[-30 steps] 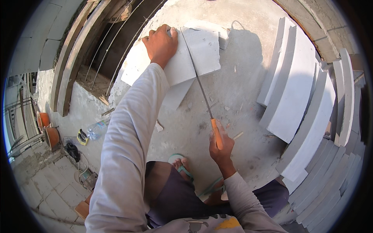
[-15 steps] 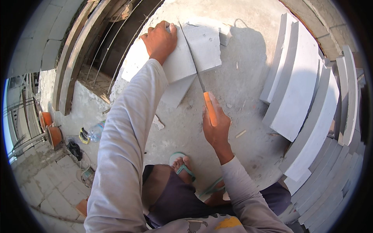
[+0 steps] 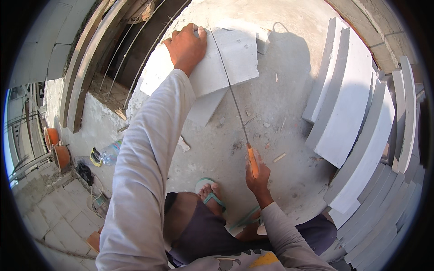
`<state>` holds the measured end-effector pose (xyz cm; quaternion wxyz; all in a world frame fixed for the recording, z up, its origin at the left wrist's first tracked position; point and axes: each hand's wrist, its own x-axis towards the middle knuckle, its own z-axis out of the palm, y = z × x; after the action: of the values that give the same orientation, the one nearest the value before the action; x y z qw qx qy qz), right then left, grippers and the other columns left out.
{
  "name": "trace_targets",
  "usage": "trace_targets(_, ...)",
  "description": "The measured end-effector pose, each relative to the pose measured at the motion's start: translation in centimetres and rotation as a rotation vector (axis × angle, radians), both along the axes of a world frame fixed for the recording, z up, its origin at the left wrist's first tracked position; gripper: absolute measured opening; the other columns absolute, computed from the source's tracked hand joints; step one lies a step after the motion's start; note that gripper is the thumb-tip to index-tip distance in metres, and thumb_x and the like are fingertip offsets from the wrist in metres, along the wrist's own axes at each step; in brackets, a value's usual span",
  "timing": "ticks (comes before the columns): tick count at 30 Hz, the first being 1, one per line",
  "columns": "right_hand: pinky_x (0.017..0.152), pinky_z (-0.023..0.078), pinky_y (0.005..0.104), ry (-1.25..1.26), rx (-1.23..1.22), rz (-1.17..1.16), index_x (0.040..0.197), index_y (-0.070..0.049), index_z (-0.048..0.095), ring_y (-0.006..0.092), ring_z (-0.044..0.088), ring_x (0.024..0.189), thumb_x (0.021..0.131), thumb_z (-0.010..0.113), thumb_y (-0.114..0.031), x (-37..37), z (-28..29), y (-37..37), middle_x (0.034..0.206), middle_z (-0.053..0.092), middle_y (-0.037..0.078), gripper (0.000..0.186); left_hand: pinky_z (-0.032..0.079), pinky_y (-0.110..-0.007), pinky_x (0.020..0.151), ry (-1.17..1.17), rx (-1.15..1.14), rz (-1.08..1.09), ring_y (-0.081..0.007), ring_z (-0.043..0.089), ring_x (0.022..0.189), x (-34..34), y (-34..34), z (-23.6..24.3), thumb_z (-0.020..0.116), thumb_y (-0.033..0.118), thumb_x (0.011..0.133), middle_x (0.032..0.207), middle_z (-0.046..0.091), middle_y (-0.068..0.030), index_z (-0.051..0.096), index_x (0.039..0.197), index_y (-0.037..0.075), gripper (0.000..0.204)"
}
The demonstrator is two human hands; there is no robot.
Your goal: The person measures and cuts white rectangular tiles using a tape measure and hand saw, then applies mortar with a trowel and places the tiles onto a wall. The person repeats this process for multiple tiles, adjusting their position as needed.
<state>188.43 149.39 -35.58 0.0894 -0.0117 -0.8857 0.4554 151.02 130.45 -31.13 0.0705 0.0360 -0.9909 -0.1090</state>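
My right hand [image 3: 257, 174] is closed round the orange handle of a hand saw [image 3: 238, 107]. The thin blade runs away from me and lies across a white lightweight concrete block [image 3: 242, 56], its far end near the block's far edge. My left hand [image 3: 187, 47] grips the block's far left part, fingers bent over the edge. Underneath, another pale block [image 3: 209, 106] juts out toward me at an angle. A further block piece [image 3: 263, 41] shows behind the right end of the sawn block.
On the right stand several long white blocks [image 3: 346, 99], with more stacked nearer me. An opening with bars [image 3: 124, 58] and wooden beams [image 3: 86, 67] lies at the left. A plastic bottle [image 3: 110, 153] and orange tubs [image 3: 62, 156] sit left. My sandalled foot [image 3: 211, 196] is close below.
My right hand has drawn the saw back toward me and slightly right, so more blade shows this side of the block. My left hand and the block stay practically still.
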Motion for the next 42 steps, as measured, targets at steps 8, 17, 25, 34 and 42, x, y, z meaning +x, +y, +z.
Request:
trace_targets(8, 0.085, 0.059, 0.0377, -0.088, -0.05, 0.008, 0.14, 0.007, 0.054, 0.035, 0.074, 0.105, 0.1, 0.062, -0.013, -5.4, 2.7, -1.0, 0.128, 0.068, 0.028, 0.045, 0.033, -0.053, 0.106, 0.013, 0.059, -0.013, -0.0295, 0.062, 0.117, 0.1, -0.6, -0.8, 0.052, 0.041, 0.101, 0.111, 0.075, -0.0112, 0.071, 0.117, 0.01, 0.04)
trace_targets(17, 0.087, 0.06, 0.0366, -0.086, -0.129, -0.11, 0.133, 0.007, 0.06, 0.033, 0.075, 0.103, 0.093, 0.069, -0.006, -4.6, 2.4, -0.5, 0.125, 0.069, 0.027, 0.043, 0.032, -0.058, 0.111, 0.022, 0.086, 0.024, -0.0336, 0.062, 0.122, -0.8, -1.2, -0.9, 0.052, 0.041, 0.1, 0.118, 0.074, -0.0135, 0.07, 0.126, 0.009, 0.045)
trace_targets(25, 0.072, 0.06, 0.0329, -0.083, -0.053, 0.005, 0.136, 0.008, 0.057, 0.0286, 0.077, 0.091, 0.095, 0.069, -0.008, -7.7, 7.3, -0.2, 0.116, 0.071, 0.029, 0.046, 0.033, -0.056, 0.11, -0.031, 0.069, 0.053, -0.0327, 0.062, 0.121, -1.0, -0.7, -0.4, 0.052, 0.041, 0.099, 0.119, 0.073, -0.0138, 0.07, 0.124, 0.008, 0.045)
trace_targets(34, 0.066, 0.057, 0.0334, 0.036, 0.007, 0.038, 0.136, 0.007, 0.056, 0.0288, 0.075, 0.079, 0.094, 0.067, -0.004, -6.5, 7.4, 0.7, 0.107, 0.072, 0.027, 0.045, 0.034, -0.055, 0.107, 0.023, 0.045, 0.045, -0.0309, 0.062, 0.118, -0.6, -0.6, -0.5, 0.054, 0.041, 0.099, 0.114, 0.074, -0.012, 0.072, 0.118, 0.009, 0.041)
trace_targets(42, 0.067, 0.058, 0.034, -0.173, -0.124, 0.047, 0.139, 0.008, 0.054, 0.032, 0.076, 0.079, 0.094, 0.065, -0.001, -11.2, 11.6, -0.6, 0.103, 0.073, 0.028, 0.047, 0.037, -0.047, 0.104, -0.013, 0.052, -0.035, -0.0279, 0.063, 0.113, 0.3, 0.3, 0.1, 0.056, 0.039, 0.1, 0.106, 0.076, -0.0115, 0.072, 0.112, 0.009, 0.037)
